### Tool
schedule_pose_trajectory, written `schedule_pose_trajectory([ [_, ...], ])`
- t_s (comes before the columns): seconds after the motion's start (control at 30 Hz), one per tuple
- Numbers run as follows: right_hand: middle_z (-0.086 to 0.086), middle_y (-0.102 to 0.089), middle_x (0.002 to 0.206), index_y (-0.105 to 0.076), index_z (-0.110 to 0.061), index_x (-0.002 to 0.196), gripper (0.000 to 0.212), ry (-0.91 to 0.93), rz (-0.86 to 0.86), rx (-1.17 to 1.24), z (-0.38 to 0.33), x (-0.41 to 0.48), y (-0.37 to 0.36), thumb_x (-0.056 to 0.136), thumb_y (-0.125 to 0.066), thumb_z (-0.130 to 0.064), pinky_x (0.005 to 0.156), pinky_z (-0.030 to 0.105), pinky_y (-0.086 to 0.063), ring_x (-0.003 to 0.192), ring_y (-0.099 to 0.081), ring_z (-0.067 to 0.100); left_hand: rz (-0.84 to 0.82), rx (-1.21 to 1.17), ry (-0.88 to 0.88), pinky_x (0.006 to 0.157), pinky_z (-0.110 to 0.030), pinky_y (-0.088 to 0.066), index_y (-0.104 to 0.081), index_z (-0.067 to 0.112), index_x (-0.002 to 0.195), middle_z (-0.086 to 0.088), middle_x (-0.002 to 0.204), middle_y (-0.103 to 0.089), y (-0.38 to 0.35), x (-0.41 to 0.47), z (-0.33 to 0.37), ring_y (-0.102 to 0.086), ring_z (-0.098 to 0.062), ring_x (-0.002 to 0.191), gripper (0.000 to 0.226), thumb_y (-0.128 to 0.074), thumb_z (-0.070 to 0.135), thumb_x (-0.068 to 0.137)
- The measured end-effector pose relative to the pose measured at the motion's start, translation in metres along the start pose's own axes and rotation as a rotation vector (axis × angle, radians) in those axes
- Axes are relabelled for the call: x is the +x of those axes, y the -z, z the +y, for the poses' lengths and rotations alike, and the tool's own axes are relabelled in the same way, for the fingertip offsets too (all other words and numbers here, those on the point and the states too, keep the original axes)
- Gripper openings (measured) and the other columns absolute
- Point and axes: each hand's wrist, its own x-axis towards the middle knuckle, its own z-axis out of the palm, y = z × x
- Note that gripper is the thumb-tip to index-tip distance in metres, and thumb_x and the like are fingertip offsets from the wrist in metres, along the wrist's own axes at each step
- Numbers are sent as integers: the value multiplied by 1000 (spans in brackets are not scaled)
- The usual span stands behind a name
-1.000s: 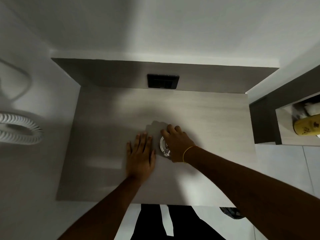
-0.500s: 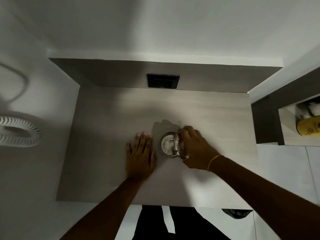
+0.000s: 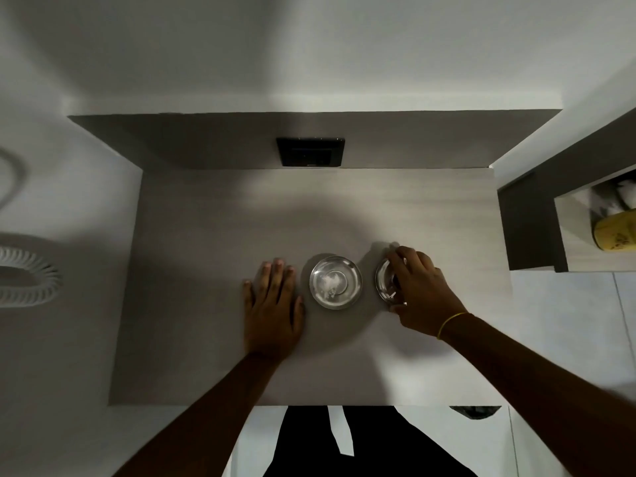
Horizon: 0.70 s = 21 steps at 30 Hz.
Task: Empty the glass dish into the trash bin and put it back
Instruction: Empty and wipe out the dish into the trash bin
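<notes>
Round clear glass dish (image 3: pixel 335 282) sitting between hands: left hand (image 3: pixel 273 306) lying flat at its 9 o'clock, right hand (image 3: pixel 418 292) gripping glass lid (image 3: pixel 385 282) at 3 o'clock.

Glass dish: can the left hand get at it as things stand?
Probably yes. The left hand lies flat on the table just beside the dish, with bare surface between them. The right hand is off to the other side on the lid.
</notes>
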Motion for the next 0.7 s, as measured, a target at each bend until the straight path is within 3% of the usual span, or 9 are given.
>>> schedule_pose_trajectory([
  [0.2, 10, -31, 165, -24, -11, 165, 116, 24, 17, -30, 3, -5, -6, 69, -84, -37, 109, 50, -53, 152, -34, 35, 12, 12, -7, 128, -67, -25, -45, 14, 164, -12, 176, -37, -1, -1, 0, -27, -33, 166, 64, -41, 41, 105],
  [0.37, 8, -31, 169, -32, -15, 162, 102, -9, 84, -46, -12, -6, -3, 73, -70, -48, 119, 55, -39, 157, -29, 33, 15, 22, -13, 128, -66, -24, -42, 15, 165, -12, 176, -36, -2, 1, -1, -26, -32, 166, 65, -40, 41, 106],
  [0.43, 9, -47, 157, -46, -15, 151, 81, 6, 174, -7, -27, 0, -3, 78, -65, -43, 113, 53, -43, 146, -44, 34, 17, 17, -14, 128, -66, -24, -42, 15, 165, -12, 176, -36, -3, 0, -2, -25, -32, 166, 64, -40, 41, 107],
  [0.53, 11, -68, 124, -62, -12, 130, 49, 35, 233, 56, -55, 14, -7, 83, -65, -25, 88, 42, -53, 109, -67, 35, 6, 10, -8, 129, -66, -24, -41, 15, 166, -11, 177, -35, -5, 1, -3, -24, -31, 167, 65, -40, 42, 107],
  [0.6, 12, -69, 117, -63, -12, 130, 44, 14, 181, 98, -71, 26, -8, 86, -67, -16, 73, 38, -53, 94, -72, 38, 0, 9, -7, 129, -67, -24, -41, 15, 166, -12, 177, -34, -5, 1, -4, -23, -32, 167, 65, -42, 42, 107],
  [0.7, 13, -65, 121, -61, -11, 129, 46, -53, 73, 143, -79, 40, -6, 84, -72, -13, 76, 44, -57, 96, -72, 44, 0, -6, -9, 128, -68, -25, -42, 15, 165, -13, 176, -36, -5, 1, -4, -25, -33, 166, 64, -43, 42, 106],
])
